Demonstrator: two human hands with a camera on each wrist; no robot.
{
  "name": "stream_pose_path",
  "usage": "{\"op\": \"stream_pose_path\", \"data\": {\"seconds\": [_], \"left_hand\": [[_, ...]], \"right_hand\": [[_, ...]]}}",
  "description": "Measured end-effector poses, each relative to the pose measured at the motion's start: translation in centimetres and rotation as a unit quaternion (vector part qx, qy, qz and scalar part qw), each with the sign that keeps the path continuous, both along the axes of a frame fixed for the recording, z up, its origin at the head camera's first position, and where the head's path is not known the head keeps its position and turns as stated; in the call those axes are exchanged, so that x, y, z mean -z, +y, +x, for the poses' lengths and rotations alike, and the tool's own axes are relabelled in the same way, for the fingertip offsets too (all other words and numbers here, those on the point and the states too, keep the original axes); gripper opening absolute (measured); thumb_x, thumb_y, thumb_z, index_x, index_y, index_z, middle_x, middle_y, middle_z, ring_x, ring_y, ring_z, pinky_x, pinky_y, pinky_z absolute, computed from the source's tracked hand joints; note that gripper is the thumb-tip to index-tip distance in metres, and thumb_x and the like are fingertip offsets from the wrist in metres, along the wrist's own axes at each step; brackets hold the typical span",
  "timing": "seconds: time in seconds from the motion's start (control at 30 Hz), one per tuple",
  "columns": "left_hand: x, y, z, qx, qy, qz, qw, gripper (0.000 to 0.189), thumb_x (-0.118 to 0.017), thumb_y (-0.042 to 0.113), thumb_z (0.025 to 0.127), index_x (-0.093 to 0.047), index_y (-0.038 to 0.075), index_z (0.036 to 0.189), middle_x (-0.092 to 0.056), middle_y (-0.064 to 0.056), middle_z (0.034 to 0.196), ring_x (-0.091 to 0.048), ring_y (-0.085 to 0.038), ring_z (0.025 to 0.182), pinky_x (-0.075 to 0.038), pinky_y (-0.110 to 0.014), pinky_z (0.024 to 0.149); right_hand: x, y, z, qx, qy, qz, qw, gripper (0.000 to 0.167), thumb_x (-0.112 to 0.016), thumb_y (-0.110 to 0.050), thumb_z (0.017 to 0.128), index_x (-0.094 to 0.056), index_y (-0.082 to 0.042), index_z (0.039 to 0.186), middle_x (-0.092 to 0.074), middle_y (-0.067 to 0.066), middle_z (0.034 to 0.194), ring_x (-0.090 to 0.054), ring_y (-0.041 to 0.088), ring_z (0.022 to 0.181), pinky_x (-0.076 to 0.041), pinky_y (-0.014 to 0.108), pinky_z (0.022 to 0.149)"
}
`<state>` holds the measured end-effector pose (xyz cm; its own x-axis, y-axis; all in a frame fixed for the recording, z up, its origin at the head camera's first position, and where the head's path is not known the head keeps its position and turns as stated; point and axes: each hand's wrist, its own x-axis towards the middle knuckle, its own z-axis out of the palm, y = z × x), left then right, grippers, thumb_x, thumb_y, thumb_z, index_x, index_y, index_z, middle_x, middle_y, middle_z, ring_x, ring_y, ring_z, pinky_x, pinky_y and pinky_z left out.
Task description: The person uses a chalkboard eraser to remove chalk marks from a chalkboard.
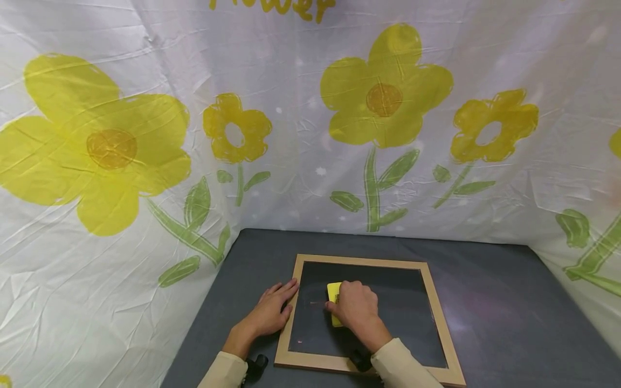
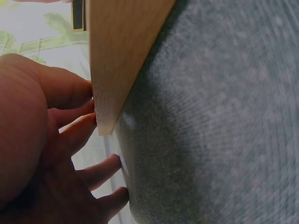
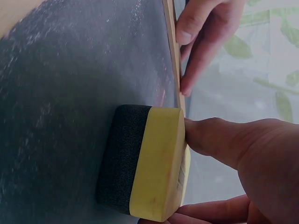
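A blackboard [image 1: 400,307] in a light wooden frame [image 1: 364,262] lies flat on the dark tabletop. My right hand [image 1: 358,307] grips a yellow eraser [image 1: 333,292] near the middle of the board. In the right wrist view the eraser [image 3: 156,163] has a dark felt underside against the black surface. My left hand [image 1: 269,312] rests at the frame's left side, its fingers spread and fairly straight. The left wrist view has the thumb and fingertips touching the wooden edge [image 2: 112,65], with other fingertips on the grey cloth. Faint reddish marks show on the board's left part.
Dark grey cloth [image 1: 509,312] covers the table around the board. A white curtain [image 1: 291,188] printed with yellow flowers hangs behind the table and along both sides. Small black devices sit at both wrists.
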<state>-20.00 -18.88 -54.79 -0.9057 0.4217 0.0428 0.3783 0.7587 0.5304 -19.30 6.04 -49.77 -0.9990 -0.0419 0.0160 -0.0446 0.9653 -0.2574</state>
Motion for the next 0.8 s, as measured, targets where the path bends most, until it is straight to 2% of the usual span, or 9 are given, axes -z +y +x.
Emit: {"op": "stream_pose_path", "data": {"seconds": [0.17, 0.8], "left_hand": [[0.0, 0.1, 0.0, -0.001, -0.003, -0.014, 0.9999, 0.058, -0.063, 0.008, 0.108, -0.050, 0.003, 0.164, -0.042, -0.015, 0.175, -0.038, -0.054, 0.158, -0.027, -0.077, 0.126], [-0.1, 0.2, 0.2, -0.005, -0.003, -0.007, 1.0000, 0.058, -0.063, 0.007, 0.107, -0.050, 0.003, 0.164, -0.043, -0.015, 0.174, -0.038, -0.054, 0.158, -0.026, -0.077, 0.126]], "right_hand": [[-0.1, 0.7, 0.0, 0.006, -0.003, -0.003, 1.0000, 0.056, -0.091, -0.057, 0.085, -0.076, -0.004, 0.100, -0.065, 0.007, 0.077, -0.059, 0.022, 0.063, -0.056, 0.041, 0.057], [0.0, 2.8, -0.1, 0.040, -0.022, -0.005, 0.9989, 0.057, -0.090, -0.058, 0.084, -0.074, -0.005, 0.099, -0.062, 0.007, 0.076, -0.058, 0.024, 0.063, -0.053, 0.041, 0.054]]}}
